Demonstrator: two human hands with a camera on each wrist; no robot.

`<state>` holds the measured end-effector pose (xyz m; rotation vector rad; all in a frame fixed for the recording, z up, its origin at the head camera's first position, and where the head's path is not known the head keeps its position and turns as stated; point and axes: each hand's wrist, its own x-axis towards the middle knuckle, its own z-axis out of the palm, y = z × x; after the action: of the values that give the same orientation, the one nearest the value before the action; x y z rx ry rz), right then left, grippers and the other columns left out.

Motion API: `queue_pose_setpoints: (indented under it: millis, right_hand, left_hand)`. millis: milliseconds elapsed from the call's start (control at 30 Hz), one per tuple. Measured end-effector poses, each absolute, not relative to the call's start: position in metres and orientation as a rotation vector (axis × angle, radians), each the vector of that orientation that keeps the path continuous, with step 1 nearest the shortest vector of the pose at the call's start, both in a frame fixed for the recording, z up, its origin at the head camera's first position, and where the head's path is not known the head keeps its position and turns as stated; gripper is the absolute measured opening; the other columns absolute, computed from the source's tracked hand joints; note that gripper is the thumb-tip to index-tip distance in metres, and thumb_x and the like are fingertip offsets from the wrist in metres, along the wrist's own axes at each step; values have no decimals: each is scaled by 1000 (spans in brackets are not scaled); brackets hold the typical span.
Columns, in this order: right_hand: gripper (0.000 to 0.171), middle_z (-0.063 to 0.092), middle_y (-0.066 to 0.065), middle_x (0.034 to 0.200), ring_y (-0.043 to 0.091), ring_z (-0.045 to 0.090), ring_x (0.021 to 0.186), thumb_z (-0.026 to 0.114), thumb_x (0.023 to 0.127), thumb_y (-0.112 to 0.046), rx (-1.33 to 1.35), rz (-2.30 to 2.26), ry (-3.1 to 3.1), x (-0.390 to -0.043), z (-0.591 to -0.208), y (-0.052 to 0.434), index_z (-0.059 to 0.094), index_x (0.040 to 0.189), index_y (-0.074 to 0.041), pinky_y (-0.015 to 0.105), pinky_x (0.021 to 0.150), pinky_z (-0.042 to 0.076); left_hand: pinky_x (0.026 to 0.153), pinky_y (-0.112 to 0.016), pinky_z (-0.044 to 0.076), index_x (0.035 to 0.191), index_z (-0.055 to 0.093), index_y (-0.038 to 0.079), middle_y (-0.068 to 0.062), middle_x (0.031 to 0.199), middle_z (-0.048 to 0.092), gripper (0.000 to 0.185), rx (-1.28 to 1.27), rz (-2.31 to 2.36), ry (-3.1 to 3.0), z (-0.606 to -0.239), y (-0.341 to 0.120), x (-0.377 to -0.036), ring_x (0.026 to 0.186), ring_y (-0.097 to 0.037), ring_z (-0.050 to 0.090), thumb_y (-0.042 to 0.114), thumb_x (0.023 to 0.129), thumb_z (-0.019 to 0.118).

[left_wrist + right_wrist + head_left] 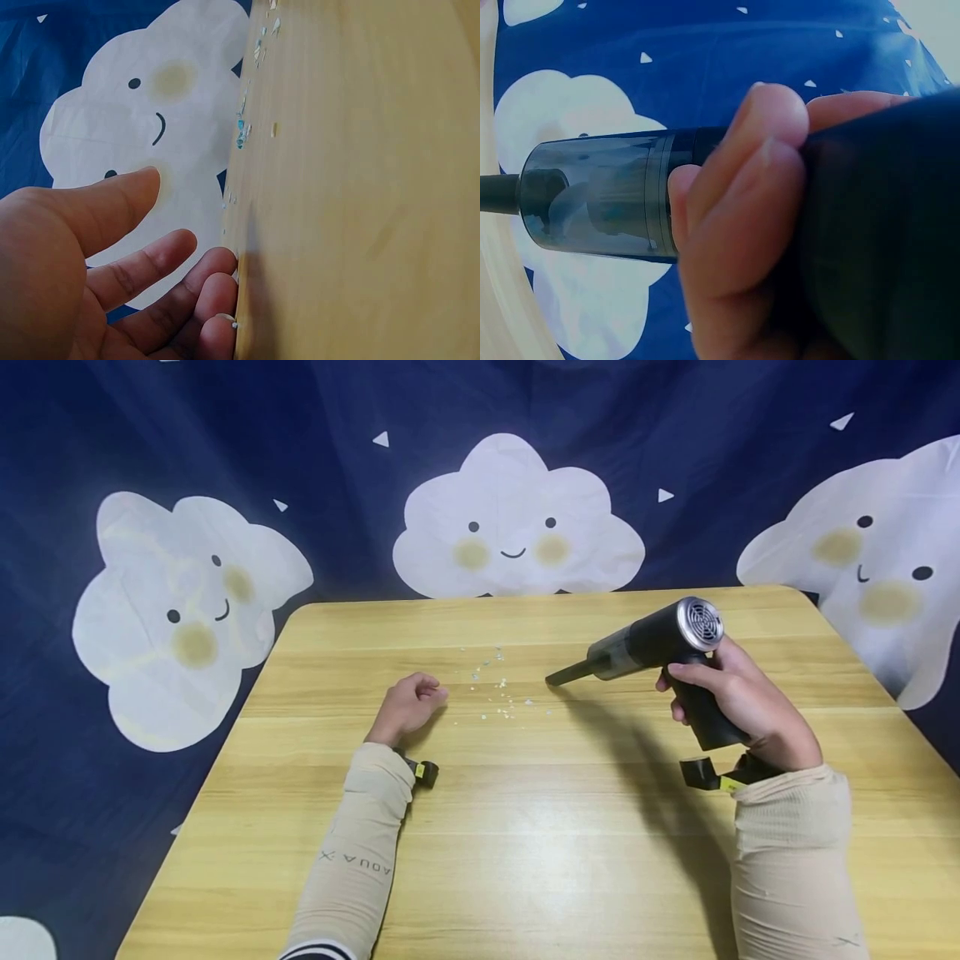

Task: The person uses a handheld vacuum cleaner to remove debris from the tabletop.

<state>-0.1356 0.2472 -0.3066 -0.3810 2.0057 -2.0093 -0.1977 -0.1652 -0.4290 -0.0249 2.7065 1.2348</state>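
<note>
From the head view, I grip a black handheld vacuum (654, 641) by its handle in my right hand (750, 702), over the right half of the table (525, 793), towards the far edge. Its narrow nozzle (572, 672) slants down and left, the tip just beside a scatter of small pale and bluish scraps (503, 682); I cannot tell whether it touches the wood. The scraps lie about midway between the left and right edges, nearer the far edge. My left hand (408, 706) is just left of them, fingers loosely bent. Behind the far edge hangs a dark blue curtain (337, 410) with smiling white clouds.

From the left wrist, my thumb stands apart from my relaxed, half-curled fingers, whose tips are close to the table surface, with scraps scattered beyond.

From the right wrist, my fingers wrap round the dark handle. Past them show the vacuum's see-through chamber (604, 195) and the nozzle's base, with part of the table along the left.
</note>
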Motion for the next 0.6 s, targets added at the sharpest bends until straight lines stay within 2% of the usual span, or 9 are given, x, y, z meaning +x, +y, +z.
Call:
queue_pose_setpoints:
  millis: [600]
  right_hand:
    - [37,57,14,86,24,56,53,51,99,-6,-425,-1980,1994,-134,-306,235,40,133,-16,32,48,50]
  left_hand:
    - [97,-40,43,124,57,6,-9,117,62,41,-27,1224,2704,-428,-165,-198,109,-26,55,36,97,59]
